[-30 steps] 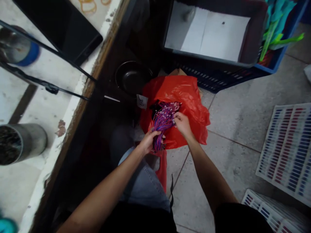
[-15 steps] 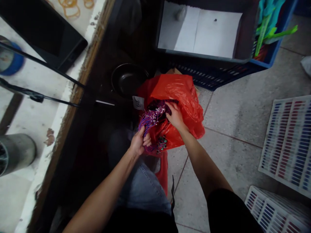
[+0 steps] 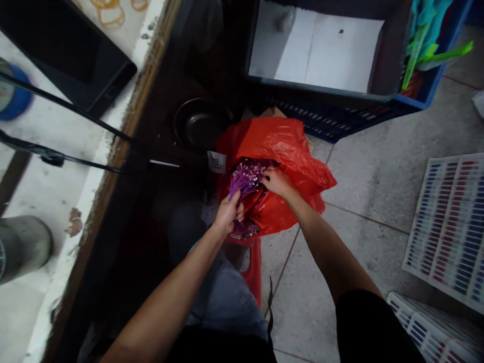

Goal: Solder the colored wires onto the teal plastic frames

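Observation:
My left hand [image 3: 228,213] is closed round a bundle of thin purple wires [image 3: 242,184], whose pale, shiny ends fan out at the top. The bundle lies over the mouth of a crumpled red plastic bag [image 3: 298,151]. At the bag's opening my right hand [image 3: 278,181] has its fingers bent together beside the wire ends; what they pinch is hidden. Below my left hand, more wire ends with dark and green connectors [image 3: 249,231] hang out of the bag. A white paper tag with handwriting [image 3: 217,162] sits at the bag's left edge.
Under the bag is a red plastic stool [image 3: 254,272]. A black round pan [image 3: 202,123] lies behind it. A dark tray with white paper [image 3: 344,55] rests on a blue crate [image 3: 325,121]. White crates [image 3: 446,222] stand right; a worn workbench edge [image 3: 113,151] runs along the left.
My left hand has moved slightly up and right with the wire bundle. My right hand's fingers have drawn together and shifted right, and the bag's right side now bulges outward.

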Demonstrator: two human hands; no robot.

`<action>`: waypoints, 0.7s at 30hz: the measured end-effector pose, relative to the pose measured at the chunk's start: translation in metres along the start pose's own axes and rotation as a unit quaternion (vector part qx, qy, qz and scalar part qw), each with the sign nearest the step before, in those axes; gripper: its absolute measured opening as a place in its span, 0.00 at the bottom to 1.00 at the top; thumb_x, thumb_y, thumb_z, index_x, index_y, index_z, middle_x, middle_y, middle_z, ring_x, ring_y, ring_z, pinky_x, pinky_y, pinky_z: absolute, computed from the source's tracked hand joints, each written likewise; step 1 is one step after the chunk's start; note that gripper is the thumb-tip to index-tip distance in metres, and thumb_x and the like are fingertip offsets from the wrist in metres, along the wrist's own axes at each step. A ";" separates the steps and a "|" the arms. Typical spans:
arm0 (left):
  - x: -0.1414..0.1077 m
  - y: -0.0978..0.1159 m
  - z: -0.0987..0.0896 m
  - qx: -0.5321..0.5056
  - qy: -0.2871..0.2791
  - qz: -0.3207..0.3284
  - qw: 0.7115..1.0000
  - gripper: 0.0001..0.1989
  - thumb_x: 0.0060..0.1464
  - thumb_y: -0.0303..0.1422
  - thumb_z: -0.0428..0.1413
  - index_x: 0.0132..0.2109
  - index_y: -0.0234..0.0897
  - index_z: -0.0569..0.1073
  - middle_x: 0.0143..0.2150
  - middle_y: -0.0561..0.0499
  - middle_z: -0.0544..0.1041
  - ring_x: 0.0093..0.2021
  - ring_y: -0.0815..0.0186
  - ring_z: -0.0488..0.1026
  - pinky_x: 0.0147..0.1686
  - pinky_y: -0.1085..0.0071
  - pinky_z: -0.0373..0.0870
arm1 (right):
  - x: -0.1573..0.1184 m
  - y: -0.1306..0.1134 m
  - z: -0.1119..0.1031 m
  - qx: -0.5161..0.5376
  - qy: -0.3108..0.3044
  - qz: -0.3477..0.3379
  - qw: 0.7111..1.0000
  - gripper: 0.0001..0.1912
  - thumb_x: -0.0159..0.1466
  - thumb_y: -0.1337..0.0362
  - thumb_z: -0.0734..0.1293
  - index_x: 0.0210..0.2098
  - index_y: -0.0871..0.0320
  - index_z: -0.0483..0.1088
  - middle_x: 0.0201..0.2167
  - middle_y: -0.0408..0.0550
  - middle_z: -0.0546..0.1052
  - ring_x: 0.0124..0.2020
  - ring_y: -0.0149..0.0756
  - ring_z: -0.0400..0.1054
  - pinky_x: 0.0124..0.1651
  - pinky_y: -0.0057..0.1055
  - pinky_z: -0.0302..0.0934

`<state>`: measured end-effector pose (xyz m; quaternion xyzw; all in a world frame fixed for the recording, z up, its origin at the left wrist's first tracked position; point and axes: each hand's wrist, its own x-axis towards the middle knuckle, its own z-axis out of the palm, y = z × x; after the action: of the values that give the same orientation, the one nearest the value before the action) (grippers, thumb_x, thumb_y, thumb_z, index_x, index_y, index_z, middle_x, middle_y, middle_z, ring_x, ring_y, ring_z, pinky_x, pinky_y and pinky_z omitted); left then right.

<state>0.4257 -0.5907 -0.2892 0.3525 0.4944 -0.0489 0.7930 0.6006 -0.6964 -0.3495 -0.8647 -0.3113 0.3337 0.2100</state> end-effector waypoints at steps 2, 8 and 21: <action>0.000 -0.003 -0.005 0.020 -0.006 0.003 1.000 0.26 0.48 0.53 0.59 0.27 0.39 0.55 0.12 0.65 0.53 0.10 0.77 0.49 0.13 0.78 0.49 | 0.004 0.003 -0.004 0.020 0.020 0.040 0.999 0.06 0.59 0.66 0.65 0.33 0.55 0.75 0.40 0.49 0.76 0.42 0.41 0.69 0.48 0.33 0.60; -0.008 -0.016 -0.022 0.044 -0.018 0.006 0.999 0.26 0.45 0.52 0.61 0.28 0.39 0.57 0.12 0.66 0.54 0.10 0.78 0.49 0.13 0.79 0.49 | 0.039 -0.010 0.003 0.102 0.060 0.118 0.986 0.12 0.65 0.59 0.61 0.33 0.56 0.75 0.31 0.49 0.77 0.39 0.41 0.71 0.42 0.32 0.61; -0.013 -0.034 -0.008 0.072 0.046 0.034 0.996 0.17 0.47 0.44 0.61 0.34 0.38 0.64 0.13 0.66 0.56 0.11 0.78 0.48 0.13 0.79 0.44 | 0.057 -0.010 0.025 0.175 0.036 0.145 0.973 0.07 0.59 0.60 0.71 0.34 0.57 0.74 0.35 0.49 0.78 0.44 0.41 0.71 0.45 0.33 0.64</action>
<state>0.3983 -0.6146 -0.2977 0.4274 0.5133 -0.0407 0.7431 0.6127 -0.6466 -0.3866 -0.8619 -0.1112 0.3783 0.3189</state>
